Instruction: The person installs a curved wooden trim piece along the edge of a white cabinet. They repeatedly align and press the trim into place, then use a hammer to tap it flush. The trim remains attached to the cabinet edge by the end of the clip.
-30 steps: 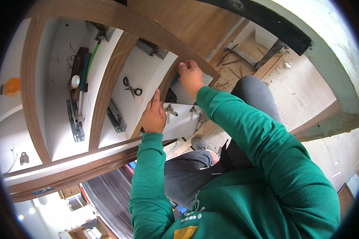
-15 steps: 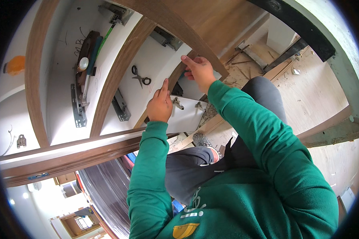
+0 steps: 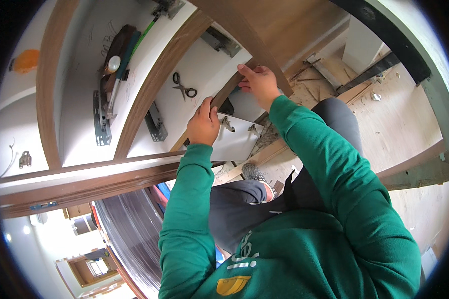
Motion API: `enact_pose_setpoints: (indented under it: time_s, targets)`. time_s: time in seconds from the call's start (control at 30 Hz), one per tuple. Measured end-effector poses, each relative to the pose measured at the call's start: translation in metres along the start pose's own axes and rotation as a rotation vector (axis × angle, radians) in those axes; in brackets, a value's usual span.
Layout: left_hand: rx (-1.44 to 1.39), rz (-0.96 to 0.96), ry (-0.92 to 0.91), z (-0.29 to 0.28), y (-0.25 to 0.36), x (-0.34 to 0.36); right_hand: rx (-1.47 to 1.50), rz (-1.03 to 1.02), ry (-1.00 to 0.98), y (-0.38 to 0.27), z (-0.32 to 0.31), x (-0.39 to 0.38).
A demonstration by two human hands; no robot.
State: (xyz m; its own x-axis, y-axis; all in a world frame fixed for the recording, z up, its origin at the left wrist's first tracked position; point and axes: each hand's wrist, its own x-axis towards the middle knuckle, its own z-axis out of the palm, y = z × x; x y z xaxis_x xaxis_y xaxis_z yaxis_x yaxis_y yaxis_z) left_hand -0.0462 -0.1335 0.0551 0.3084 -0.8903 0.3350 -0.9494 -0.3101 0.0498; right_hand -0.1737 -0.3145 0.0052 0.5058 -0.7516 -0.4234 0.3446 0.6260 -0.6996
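Observation:
My left hand [image 3: 203,123] has its fingers bent together on a brown wooden edge strip [image 3: 228,90] of the white cabinet. My right hand [image 3: 260,85] is farther up and to the right by the same strip, its fingers curled and its thumb side toward the strip; whatever it pinches is hidden or too small to name. Just below the hands is a white panel [image 3: 237,142] with a metal hinge [image 3: 227,124] and a second hinge [image 3: 254,130]. Black-handled scissors [image 3: 184,88] lie in the compartment left of my hands.
Tools [image 3: 118,60] and a metal drawer slide [image 3: 102,119] lie in the neighbouring compartment. Another slide [image 3: 156,122] sits below the scissors. A brown divider [image 3: 159,74] separates them. Wood scraps [image 3: 312,84] litter the floor at right. My bent leg [image 3: 336,119] is beside my right forearm.
My left index finger was stretched out and is now bent down on the strip. My right hand keeps nearly the same pose by the strip. The whole view has shifted slightly.

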Motion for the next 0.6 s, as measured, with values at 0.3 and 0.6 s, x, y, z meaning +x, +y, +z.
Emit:
enact_pose_setpoints:
  time_s: [0.3,0.6]
  targets:
    - [-0.075,-0.134,0.004,-0.038,-0.044,-0.045,-0.033,0.004,-0.028,-0.001,-0.003,0.002]
    - [-0.028,-0.21,0.032,-0.055,-0.065,-0.074,-0.033,-0.003,-0.025,0.004,-0.002,0.005]
